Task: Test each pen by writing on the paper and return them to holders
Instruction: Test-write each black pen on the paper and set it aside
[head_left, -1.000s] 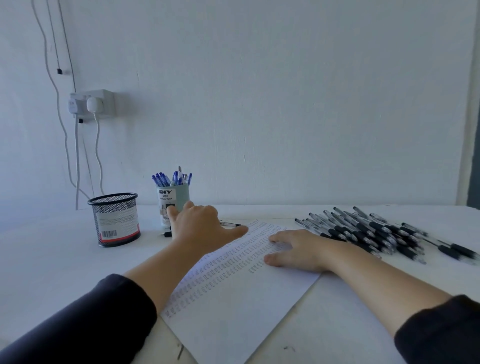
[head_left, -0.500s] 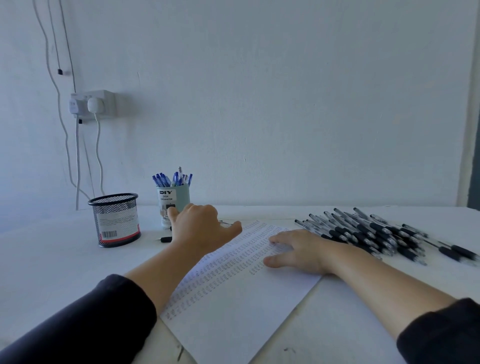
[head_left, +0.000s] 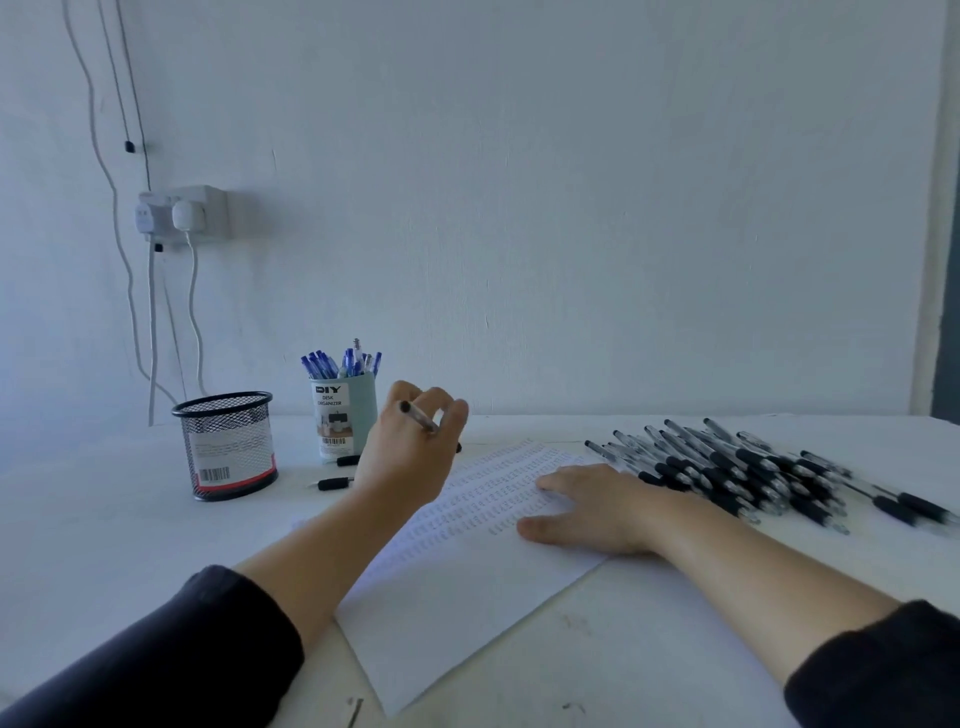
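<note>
My left hand (head_left: 410, 452) is raised over the far left corner of the paper (head_left: 467, 587), fingers closed on a black pen (head_left: 418, 417) that lies across the back of the hand. My right hand (head_left: 597, 512) rests flat on the paper, holding nothing. Rows of small written marks cover the sheet's far half. A pale green holder (head_left: 344, 421) full of blue pens stands just left of my left hand. A black mesh holder (head_left: 228, 444) stands further left. A large pile of black pens (head_left: 737, 470) lies to the right.
Two black pens (head_left: 335, 483) lie loose on the white table between the holders and the paper. A wall socket (head_left: 182, 214) with plugs and hanging cables is at the back left. The wall runs along the table's far edge.
My left hand was pressed low on the table by the green holder; it has lifted with a black pen in its fingers. My right hand stays flat on the paper.
</note>
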